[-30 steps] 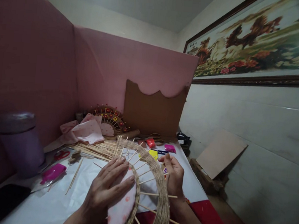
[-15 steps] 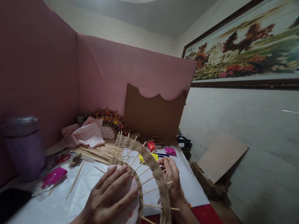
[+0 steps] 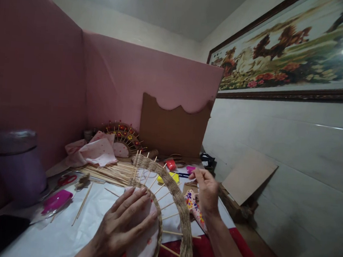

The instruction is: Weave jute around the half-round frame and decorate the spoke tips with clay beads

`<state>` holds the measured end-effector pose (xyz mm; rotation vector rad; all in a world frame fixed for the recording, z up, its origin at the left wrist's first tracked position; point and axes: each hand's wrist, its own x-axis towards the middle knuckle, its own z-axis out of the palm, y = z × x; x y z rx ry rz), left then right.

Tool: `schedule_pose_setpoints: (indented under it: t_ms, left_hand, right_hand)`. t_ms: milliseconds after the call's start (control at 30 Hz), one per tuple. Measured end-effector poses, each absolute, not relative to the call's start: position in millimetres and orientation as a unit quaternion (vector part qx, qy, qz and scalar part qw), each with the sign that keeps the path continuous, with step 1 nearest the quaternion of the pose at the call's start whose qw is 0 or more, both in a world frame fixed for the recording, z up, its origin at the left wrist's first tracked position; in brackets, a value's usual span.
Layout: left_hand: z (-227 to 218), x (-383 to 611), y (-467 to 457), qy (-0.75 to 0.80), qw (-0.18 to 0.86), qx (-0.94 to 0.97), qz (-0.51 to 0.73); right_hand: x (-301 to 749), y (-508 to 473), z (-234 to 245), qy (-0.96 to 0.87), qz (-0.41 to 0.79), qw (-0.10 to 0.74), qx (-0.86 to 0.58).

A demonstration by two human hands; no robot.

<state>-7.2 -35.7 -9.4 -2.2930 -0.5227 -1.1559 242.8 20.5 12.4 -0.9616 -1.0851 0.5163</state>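
Half-round panel of sticks and twine [image 3: 186, 222]: lies at the table's [image 3: 44, 241] near edge, its spotted fabric centre [image 3: 149, 248] facing up, sticks fanning out through a woven outer band.

Left hand [image 3: 129, 220]: laid flat on the fabric centre, fingers extended, clasping nothing.

Right hand [image 3: 206, 189]: raised just beyond the band, towards the table's right edge; fingers curled, thumb and forefinger drawn together. Whether anything is pinched between them cannot be told.

Flower-patterned item [image 3: 191, 202]: between band and right wrist, partly hidden.

Yellow packet [image 3: 170, 178]: past the band's upper curve; red packet [image 3: 170, 164] behind it, nearer the far edge.

Bundle of thin sticks [image 3: 110, 173]: towards the far edge, left of the panel; spotted cloth [image 3: 99, 152] just behind.

Second half-round piece [image 3: 125, 136], flower-decorated: standing at the far edge.

Magenta packet [image 3: 57, 201]: near the left edge, beside a purple tumbler [image 3: 17, 175].

Dark flat object [image 3: 0, 229]: near left corner.
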Motion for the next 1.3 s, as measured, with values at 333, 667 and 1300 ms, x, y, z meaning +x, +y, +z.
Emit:
schedule_pose_setpoints:
  t_ms: [333, 667, 1300]
  left_hand:
    - [-10.2, -1.6, -34.4, -0.18, 0.253, -0.867, -0.389]
    - [-11.0, 1.2, -34.9, -0.175, 0.246, -0.873, -0.383]
    - [-12.5, 1.8, -33.3, -0.176, 0.231, -0.871, -0.396]
  right_hand:
    - [197.3, -11.9, 58.9, -0.79, -0.06, 0.447, -0.415]
    - [189.0, -3.6, 49.8, -0.802, -0.153, 0.357, -0.453]
    - [190.7, 12.0, 47.3, -0.73, 0.118, 0.541, -0.402]
